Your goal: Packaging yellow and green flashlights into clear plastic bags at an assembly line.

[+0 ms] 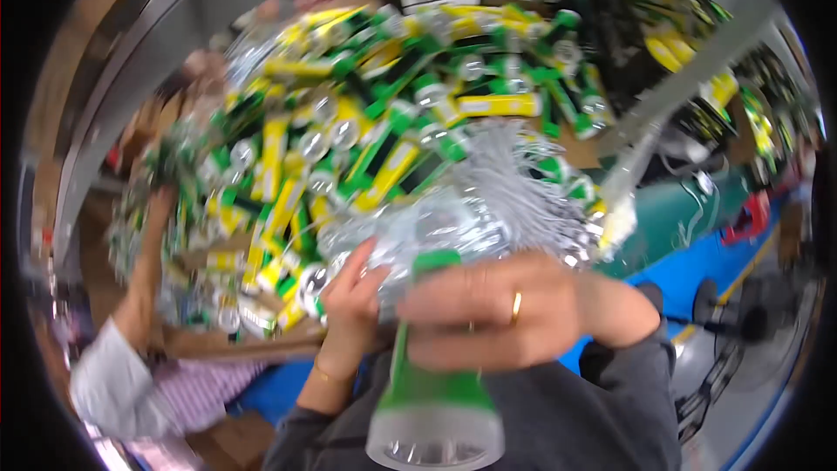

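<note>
My right hand (pixel 506 310), with a ring on one finger, is wrapped round a green flashlight (pixel 436 392). Its wide, clear-rimmed head points down toward me, and the green tail end sticks out above my fingers. Motion smears this hand a little. My left hand (pixel 353 292) is beside it, at the near edge of the pile, fingers apart and nothing visible in them. Just past both hands lie clear plastic wrappings (pixel 427 222). A thick bundle of grey cords (pixel 523 183) rests against them.
A large heap of green, yellow and black flashlights (pixel 375 139) fills the table, whose brown edge (pixel 235 347) runs nearest me. At left another person's arm (pixel 144 288) reaches into the heap. A grey metal post (pixel 689 78) slants across the right, near a green surface (pixel 680 218).
</note>
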`<state>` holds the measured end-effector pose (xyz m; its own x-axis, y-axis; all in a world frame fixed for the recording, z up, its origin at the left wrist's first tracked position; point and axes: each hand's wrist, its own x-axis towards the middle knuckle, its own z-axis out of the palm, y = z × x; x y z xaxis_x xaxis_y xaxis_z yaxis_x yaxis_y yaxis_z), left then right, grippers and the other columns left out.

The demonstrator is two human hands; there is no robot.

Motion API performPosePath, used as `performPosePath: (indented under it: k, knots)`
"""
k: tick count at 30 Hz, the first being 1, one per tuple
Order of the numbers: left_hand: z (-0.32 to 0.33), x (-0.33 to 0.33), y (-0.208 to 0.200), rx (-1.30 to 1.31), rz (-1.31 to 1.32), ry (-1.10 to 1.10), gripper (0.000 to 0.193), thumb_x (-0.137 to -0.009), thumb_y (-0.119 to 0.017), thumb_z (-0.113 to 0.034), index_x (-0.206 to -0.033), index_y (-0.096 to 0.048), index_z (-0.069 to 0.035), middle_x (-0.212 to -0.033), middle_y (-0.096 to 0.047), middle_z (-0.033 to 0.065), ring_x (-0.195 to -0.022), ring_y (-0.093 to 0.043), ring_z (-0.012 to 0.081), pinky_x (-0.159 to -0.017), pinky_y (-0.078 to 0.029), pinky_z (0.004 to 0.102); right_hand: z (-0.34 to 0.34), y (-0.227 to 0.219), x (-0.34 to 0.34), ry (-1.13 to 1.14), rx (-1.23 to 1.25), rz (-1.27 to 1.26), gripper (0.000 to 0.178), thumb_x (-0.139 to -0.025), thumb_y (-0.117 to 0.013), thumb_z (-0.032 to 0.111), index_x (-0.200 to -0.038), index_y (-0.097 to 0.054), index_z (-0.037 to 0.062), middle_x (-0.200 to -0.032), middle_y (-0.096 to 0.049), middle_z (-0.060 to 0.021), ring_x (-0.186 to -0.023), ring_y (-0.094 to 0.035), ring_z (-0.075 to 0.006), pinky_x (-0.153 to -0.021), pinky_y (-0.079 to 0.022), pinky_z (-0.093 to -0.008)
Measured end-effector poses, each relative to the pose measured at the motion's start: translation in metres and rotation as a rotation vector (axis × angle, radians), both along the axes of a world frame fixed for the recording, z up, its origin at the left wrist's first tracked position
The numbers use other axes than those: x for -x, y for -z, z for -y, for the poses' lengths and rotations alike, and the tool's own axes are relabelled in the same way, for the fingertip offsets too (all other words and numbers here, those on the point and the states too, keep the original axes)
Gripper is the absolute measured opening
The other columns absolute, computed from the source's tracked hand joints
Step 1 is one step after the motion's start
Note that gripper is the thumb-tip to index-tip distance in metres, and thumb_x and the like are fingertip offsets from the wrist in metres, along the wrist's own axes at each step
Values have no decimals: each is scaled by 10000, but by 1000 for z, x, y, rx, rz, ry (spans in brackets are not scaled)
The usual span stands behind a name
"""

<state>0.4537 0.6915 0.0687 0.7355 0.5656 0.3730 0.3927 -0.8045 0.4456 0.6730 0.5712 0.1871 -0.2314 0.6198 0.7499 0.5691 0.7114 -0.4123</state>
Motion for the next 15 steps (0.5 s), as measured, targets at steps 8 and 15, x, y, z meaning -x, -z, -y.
performPosePath:
  k: [8, 15]
  knots:
    - [-6, 15, -19, 473, 117, 119, 559, -727, -523, 133, -1259, -573, -32, -1273, -574, 203, -1102, -604, 347, -889, -515, 351, -27, 99, 31, 116, 190, 286, 377, -752, -633, 90, -1128, -622, 68, -1093, -622, -141, -969, -644, -294, -769, -564, -373]
    - [17, 2, -17, 160, 73, 167, 528, -714, -492, 140, -1225, -568, 31, -1330, -534, 198, -1162, -568, 351, -915, -502, 391, -35, 101, 49, 549, 751, 718, 292, -714, -657, 60, -1003, -654, 25, -807, -672, -101, -780, -677, -276, -674, -547, -363]
